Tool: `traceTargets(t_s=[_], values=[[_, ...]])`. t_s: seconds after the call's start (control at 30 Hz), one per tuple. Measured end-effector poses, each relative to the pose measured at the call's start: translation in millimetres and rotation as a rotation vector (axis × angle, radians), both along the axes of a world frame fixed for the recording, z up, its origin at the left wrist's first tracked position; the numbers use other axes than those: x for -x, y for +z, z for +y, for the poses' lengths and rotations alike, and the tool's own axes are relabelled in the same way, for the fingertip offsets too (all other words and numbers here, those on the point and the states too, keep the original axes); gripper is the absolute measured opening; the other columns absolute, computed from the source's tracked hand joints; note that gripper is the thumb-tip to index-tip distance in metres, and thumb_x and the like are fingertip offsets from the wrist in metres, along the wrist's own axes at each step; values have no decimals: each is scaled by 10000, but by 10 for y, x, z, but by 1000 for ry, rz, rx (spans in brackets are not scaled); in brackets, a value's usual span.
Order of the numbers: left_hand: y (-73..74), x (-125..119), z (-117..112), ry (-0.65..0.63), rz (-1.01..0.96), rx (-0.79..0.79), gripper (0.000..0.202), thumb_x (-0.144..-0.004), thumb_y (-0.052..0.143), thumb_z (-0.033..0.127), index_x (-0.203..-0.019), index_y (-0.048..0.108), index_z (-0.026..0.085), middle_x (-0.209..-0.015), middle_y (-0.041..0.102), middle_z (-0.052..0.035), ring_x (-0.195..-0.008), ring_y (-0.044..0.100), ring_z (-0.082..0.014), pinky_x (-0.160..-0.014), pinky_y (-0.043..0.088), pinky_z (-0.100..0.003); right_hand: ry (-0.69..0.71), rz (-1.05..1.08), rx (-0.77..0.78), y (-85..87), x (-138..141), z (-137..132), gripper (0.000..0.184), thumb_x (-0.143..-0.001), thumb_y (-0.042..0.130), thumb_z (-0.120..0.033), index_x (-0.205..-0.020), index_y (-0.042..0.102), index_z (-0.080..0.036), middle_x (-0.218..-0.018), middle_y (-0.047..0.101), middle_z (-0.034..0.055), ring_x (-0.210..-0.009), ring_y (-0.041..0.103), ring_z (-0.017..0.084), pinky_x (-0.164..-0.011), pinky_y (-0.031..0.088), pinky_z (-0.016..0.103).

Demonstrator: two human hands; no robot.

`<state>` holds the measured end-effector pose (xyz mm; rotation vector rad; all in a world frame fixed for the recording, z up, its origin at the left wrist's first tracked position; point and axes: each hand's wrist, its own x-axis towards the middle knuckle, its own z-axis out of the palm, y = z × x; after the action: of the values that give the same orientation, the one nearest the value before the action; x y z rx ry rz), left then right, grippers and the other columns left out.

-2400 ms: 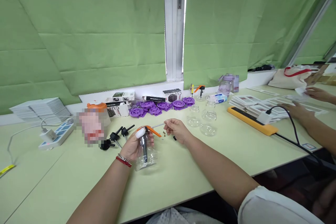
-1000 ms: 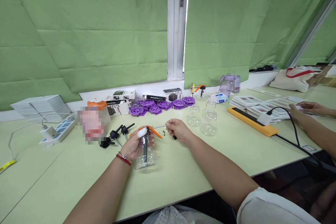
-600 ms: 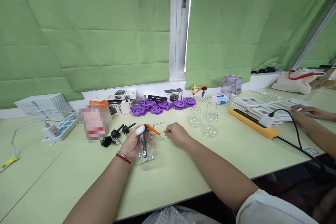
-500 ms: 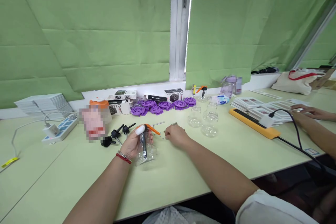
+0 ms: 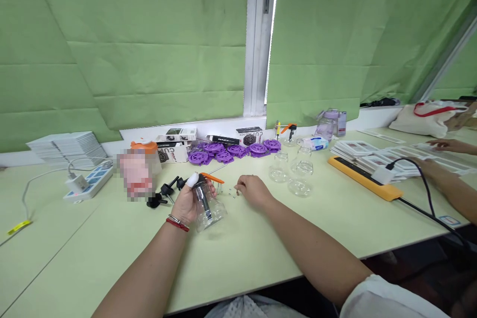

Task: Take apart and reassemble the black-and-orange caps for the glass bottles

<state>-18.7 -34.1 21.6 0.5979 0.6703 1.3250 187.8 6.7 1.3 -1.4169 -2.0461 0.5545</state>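
Note:
In the head view, my left hand (image 5: 186,204) is wrapped round a clear plastic bottle (image 5: 216,212), held tilted just over the table. Its thumb wears a white cover (image 5: 193,180). A black tube (image 5: 204,203) runs down inside the bottle, and an orange lever (image 5: 213,178) sticks out to the right at its top. My right hand (image 5: 255,191) rests low over the table, fingertips pinched together. What they hold, if anything, is too small to make out. Tiny metal pieces (image 5: 231,193), perhaps screws, lie beside those fingertips. Black plastic parts with stems (image 5: 167,189) lie left of the bottle.
Clear bottles (image 5: 299,186) stand to the right. Purple round parts (image 5: 236,150) and boxes (image 5: 173,153) line the back. An orange-yellow power strip (image 5: 363,179) lies at right, a white one (image 5: 89,182) at left. Another person's hands (image 5: 428,166) work by stacked white cards (image 5: 357,149).
My left hand has tilted the bottle, its base swinging right, and the orange lever now lies flatter. My right hand stays beside the tiny pieces, its fingertips slightly shifted.

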Motion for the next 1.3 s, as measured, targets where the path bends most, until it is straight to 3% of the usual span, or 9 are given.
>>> traceTargets(t_s=[0.17, 0.3, 0.43, 0.67, 0.87, 1.0, 1.07, 1.23, 1.3], values=[[29, 12, -2, 206, -247, -185, 220, -777, 625, 361, -868, 629, 160, -837, 672, -60, -798, 640, -201, -704, 528, -334, 288, 620, 460, 50, 76, -174, 576, -853, 318, -671, -849, 572, -154, -788, 649, 89, -683, 626, 180, -620, 457, 294], [16, -18, 17, 215, -145, -259, 250, -730, 685, 325, -922, 620, 179, -934, 664, -58, -797, 616, -175, -684, 500, -299, 516, 941, 884, 71, 129, -293, 609, -787, 365, -741, -1089, 451, -219, -876, 646, 58, -763, 678, 225, -657, 516, 368], [-28, -58, 19, 257, 227, -347, 221, -724, 688, 323, -861, 595, 176, -898, 643, -38, -767, 587, -134, -664, 462, -241, 400, 955, 836, 116, 76, -289, 504, -745, 591, -599, -1056, 427, -238, -802, 624, 1, -576, 656, 172, -529, 496, 285], [10, -29, -32, 378, 901, -324, 334, -840, 460, 452, -630, 437, 193, -472, 404, 50, -403, 348, -89, -398, 264, -218, 244, 810, 618, 119, 67, -219, 461, -761, 574, -590, -1004, 483, -209, -760, 571, 3, -447, 538, 89, -376, 331, 193], [29, 1, 17, 340, 875, -161, 350, -810, 460, 481, -598, 414, 207, -431, 399, 49, -348, 320, -85, -356, 231, -224, 367, 525, 108, 158, 3, -281, 634, -723, 667, -469, -1273, 415, -279, -1143, 528, 85, -816, 590, 171, -659, 490, 312], [-30, 19, 56, 275, 708, 37, 396, -797, 422, 523, -556, 432, 209, -367, 378, 48, -264, 243, -75, -311, 174, -234, 456, 337, -255, 189, -23, -333, 734, -679, 723, -369, -1337, 402, -318, -1406, 350, 93, -1252, 371, 286, -939, 411, 433], [-47, 26, 53, 316, 689, -17, 408, -796, 423, 523, -534, 416, 211, -365, 378, 45, -269, 258, -75, -315, 183, -234, 422, 435, -161, 170, -7, -321, 804, -715, 690, -416, -1405, 286, -333, -1436, 313, 96, -1269, 361, 278, -949, 412, 437], [-55, 9, 16, 466, 808, -259, 383, -805, 467, 497, -573, 412, 197, -461, 432, 38, -396, 373, -84, -391, 267, -220, 312, 740, 561, 122, 12, -250, 691, -830, 350, -671, -1379, 305, -255, -1129, 543, 138, -782, 626, 203, -585, 518, 340], [-57, 5, 17, 451, 823, -284, 384, -805, 475, 501, -582, 416, 193, -474, 434, 40, -409, 371, -82, -399, 264, -219, 359, 716, 563, 138, -9, -257, 677, -806, 451, -640, -1351, 353, -250, -1117, 551, 129, -732, 614, 180, -565, 512, 320]])
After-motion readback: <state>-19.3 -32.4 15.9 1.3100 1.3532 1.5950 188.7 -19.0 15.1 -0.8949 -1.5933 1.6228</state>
